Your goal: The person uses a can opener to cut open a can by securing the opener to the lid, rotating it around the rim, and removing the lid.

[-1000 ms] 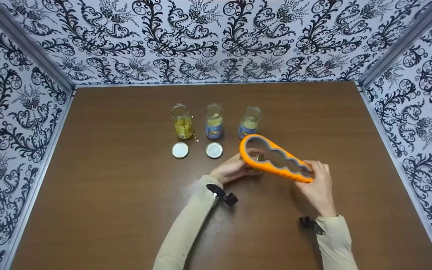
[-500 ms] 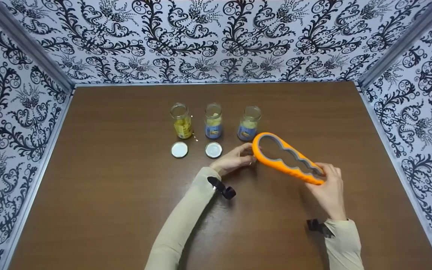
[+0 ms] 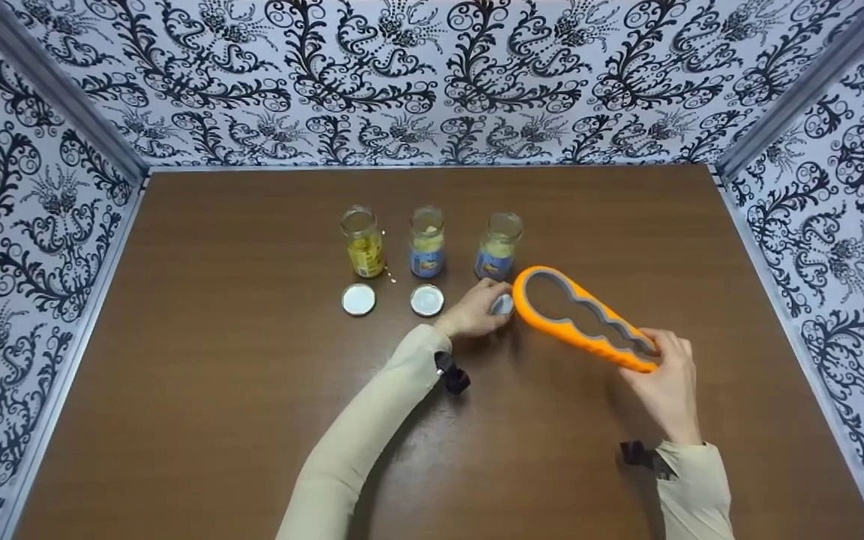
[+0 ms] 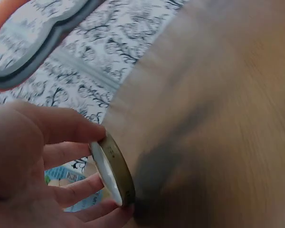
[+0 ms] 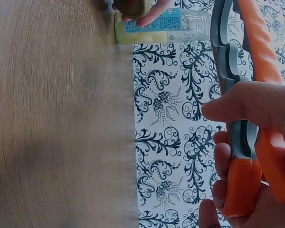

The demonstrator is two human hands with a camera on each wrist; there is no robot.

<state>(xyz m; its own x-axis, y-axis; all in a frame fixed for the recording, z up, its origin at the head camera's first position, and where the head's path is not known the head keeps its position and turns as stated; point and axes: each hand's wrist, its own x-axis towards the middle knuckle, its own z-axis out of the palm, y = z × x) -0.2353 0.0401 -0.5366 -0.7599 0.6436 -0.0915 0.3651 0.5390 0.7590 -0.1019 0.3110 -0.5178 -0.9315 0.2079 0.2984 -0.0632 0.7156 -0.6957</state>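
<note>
My left hand (image 3: 478, 310) pinches a jar lid (image 4: 115, 172) by its edge, gold outside and white inside, tilted low over the table in front of the right-hand jar (image 3: 496, 251). That open glass jar has a blue label and pale contents. My right hand (image 3: 664, 381) grips the narrow end of an orange jar opener (image 3: 574, 319) with a grey wavy inner edge. The opener is held up above the table, its wide looped end beside the left hand. In the right wrist view, thumb and fingers wrap round its orange handle (image 5: 242, 185).
Two more open jars stand in line to the left, one with yellow contents (image 3: 366, 251) and one blue-labelled (image 3: 427, 251). Before them lie two lids, white side up, a left lid (image 3: 358, 299) and a middle lid (image 3: 427, 300). Patterned walls (image 3: 432, 82) edge the brown table (image 3: 214, 360).
My left hand has turned the lid so its white inside shows and brought it in front of the right-hand jar. My right hand has drawn the opener away to the right.
</note>
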